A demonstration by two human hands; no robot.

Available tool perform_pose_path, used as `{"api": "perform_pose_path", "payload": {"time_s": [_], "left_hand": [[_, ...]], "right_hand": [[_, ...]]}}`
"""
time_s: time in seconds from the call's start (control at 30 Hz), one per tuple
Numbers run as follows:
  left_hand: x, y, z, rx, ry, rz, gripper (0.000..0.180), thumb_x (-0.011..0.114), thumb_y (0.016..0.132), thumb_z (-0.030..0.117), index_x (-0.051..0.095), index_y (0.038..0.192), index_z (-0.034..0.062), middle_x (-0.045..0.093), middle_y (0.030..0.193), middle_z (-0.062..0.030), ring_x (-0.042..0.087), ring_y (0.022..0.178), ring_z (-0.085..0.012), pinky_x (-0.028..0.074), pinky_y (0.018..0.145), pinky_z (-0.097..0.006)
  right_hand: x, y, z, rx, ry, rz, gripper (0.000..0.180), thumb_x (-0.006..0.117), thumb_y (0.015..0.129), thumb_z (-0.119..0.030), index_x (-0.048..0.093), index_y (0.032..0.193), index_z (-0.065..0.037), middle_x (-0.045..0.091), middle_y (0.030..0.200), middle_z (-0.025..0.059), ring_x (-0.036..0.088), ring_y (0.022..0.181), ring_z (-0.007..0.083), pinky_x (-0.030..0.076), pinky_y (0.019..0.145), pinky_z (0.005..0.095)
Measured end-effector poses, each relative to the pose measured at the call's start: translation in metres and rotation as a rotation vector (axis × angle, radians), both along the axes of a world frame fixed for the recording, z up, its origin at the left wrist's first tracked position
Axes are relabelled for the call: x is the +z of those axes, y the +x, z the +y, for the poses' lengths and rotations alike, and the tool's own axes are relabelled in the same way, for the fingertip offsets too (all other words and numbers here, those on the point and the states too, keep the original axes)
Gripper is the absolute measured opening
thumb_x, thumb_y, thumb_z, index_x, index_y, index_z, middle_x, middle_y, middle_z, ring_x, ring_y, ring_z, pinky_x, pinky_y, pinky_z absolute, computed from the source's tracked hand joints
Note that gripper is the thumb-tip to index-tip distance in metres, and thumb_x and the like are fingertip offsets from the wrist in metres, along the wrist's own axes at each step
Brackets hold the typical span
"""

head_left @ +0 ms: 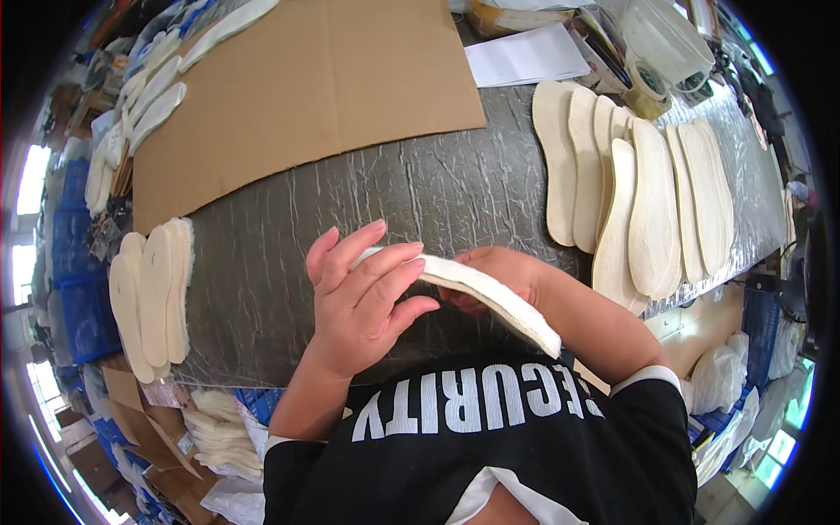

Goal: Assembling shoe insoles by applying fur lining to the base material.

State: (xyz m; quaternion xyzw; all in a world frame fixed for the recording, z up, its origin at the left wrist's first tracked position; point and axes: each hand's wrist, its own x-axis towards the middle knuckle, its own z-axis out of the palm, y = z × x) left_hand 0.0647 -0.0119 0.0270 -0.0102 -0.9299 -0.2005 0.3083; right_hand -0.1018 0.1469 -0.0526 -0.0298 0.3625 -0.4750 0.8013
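A thick white fleecy insole (494,293), seen edge-on with a thin darker line along its edge, is raised above the table close to my chest. My right hand (503,271) grips it from the far side, fingers partly hidden behind it. My left hand (363,284) is at the insole's other end, with fingers stretched and spread across it and the thumb apart below. Part of that end is covered by these fingers. To the right, cream insoles (654,206) lie in overlapping rows. A smaller overlapping group of insoles (157,293) rests at the table's left edge.
A large cardboard sheet (324,79) covers the far left of the dark, wrinkled tabletop (254,289). More white insoles (159,114) lie along its left side. White paper (529,57) and a translucent tub (667,42) are at the back right. Blue crates (83,315) stand beyond the left edge.
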Motion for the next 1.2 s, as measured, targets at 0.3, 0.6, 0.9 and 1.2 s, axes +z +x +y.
{"api": "perform_pose_path", "payload": {"time_s": [0.3, 0.6, 0.9, 1.2], "left_hand": [[-0.010, -0.001, -0.011, -0.244, 0.181, -0.297, 0.025, 0.080, 0.070, 0.027, 0.069, 0.083, 0.0093, 0.067, 0.077, -0.0011, 0.062, 0.072, -0.0206, 0.043, 0.084, -0.041], [-0.026, 0.009, 0.000, -0.209, 0.401, -0.478, 0.020, 0.078, 0.076, 0.023, 0.070, 0.080, 0.0051, 0.067, 0.073, -0.0055, 0.064, 0.071, -0.0237, 0.047, 0.068, -0.036], [-0.040, 0.024, -0.007, -0.173, 0.679, -0.732, 0.019, 0.072, 0.084, 0.018, 0.069, 0.089, 0.0002, 0.067, 0.077, -0.0106, 0.064, 0.070, -0.0252, 0.049, 0.066, -0.034], [-0.048, 0.030, -0.018, 0.053, 0.825, -0.859, 0.021, 0.070, 0.088, 0.020, 0.064, 0.092, -0.0006, 0.066, 0.086, -0.0105, 0.062, 0.075, -0.0197, 0.049, 0.069, -0.034]], "right_hand": [[0.012, 0.005, 0.016, 0.219, -0.302, 0.931, 0.033, 0.053, 0.100, -0.033, 0.068, 0.111, -0.006, 0.070, 0.092, 0.0090, 0.064, 0.087, 0.0210, 0.049, 0.083, 0.0366], [0.058, 0.009, 0.008, 0.393, -0.576, 1.558, 0.019, 0.072, 0.079, -0.023, 0.067, 0.086, -0.006, 0.065, 0.083, 0.0102, 0.063, 0.084, 0.0332, 0.049, 0.071, 0.0436], [0.051, 0.022, 0.005, 0.323, -0.499, 1.580, 0.016, 0.067, 0.084, -0.024, 0.064, 0.082, -0.008, 0.064, 0.077, 0.0092, 0.064, 0.082, 0.0330, 0.049, 0.070, 0.0449], [0.045, 0.018, -0.001, 0.433, -0.354, 1.604, 0.025, 0.061, 0.089, -0.032, 0.065, 0.099, -0.010, 0.069, 0.094, 0.0076, 0.066, 0.091, 0.0310, 0.049, 0.079, 0.0452]]}}
